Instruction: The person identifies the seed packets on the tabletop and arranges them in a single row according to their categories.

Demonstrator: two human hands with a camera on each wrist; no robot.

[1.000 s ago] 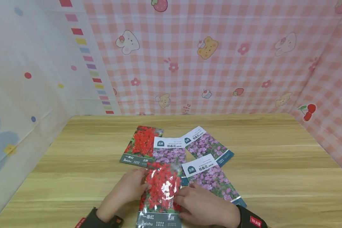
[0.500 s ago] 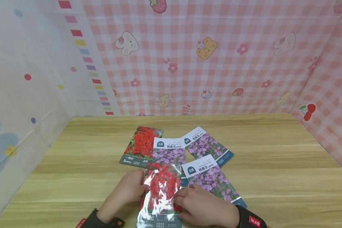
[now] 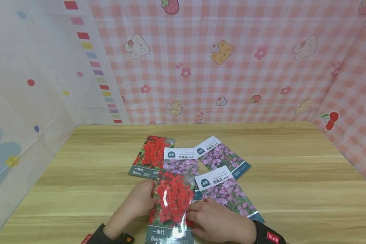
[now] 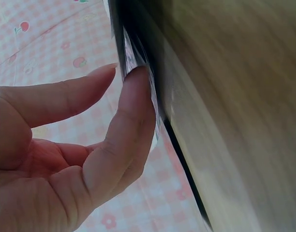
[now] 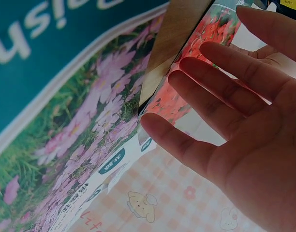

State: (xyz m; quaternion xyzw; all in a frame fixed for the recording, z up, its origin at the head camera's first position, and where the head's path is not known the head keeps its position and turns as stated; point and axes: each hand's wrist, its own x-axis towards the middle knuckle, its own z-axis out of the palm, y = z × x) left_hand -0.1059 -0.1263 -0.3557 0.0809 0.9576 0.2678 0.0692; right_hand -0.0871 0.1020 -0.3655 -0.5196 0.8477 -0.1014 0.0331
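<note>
A glossy red-flower seed packet [image 3: 172,200] lies at the front, its near end reaching the frame's bottom edge. At its left edge my left hand [image 3: 141,197] pinches it; in the left wrist view, the fingers [image 4: 133,106] lie against its silvery back [image 4: 130,48] and the thumb is by the opposite side. From the right, my right hand [image 3: 218,220] touches the same packet, its fingers [image 5: 220,96] extended in the right wrist view. A purple-flower packet [image 3: 227,193] lies just beyond the right hand.
Farther back on the wooden table [image 3: 73,183] lie another red-flower packet [image 3: 154,152] and two purple-flower packets, one in the middle [image 3: 180,165] and one at right [image 3: 221,156]. The front red packet overlaps the middle one. A pink checked cloth [image 3: 231,78] rises behind.
The front red packet tilts slightly, so the bright glare across its face shifts and its top edge sits a little higher. Both hands and the other packets stay nearly in place.
</note>
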